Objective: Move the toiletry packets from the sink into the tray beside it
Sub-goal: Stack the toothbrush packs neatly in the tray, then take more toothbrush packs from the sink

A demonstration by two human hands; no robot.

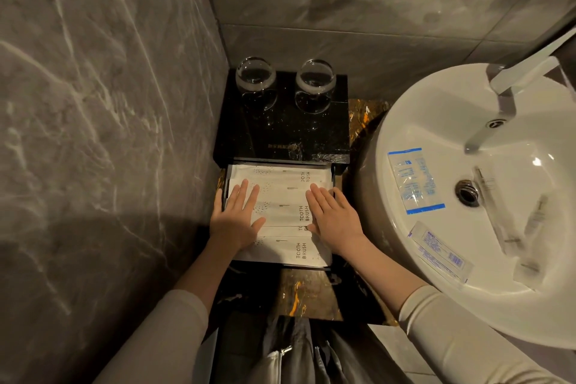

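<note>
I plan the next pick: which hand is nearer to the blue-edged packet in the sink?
Right. The right hand lies flat in the tray beside the sink; the left hand lies farther from the blue-edged packet.

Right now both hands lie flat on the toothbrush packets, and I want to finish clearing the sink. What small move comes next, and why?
Probably lift the right hand off the toothbrush packets in the tray and reach into the sink for the blue-edged packet. It is the nearest packet left there, on that hand's side; another lies by the near rim. Both hands are open and hold nothing.
</note>
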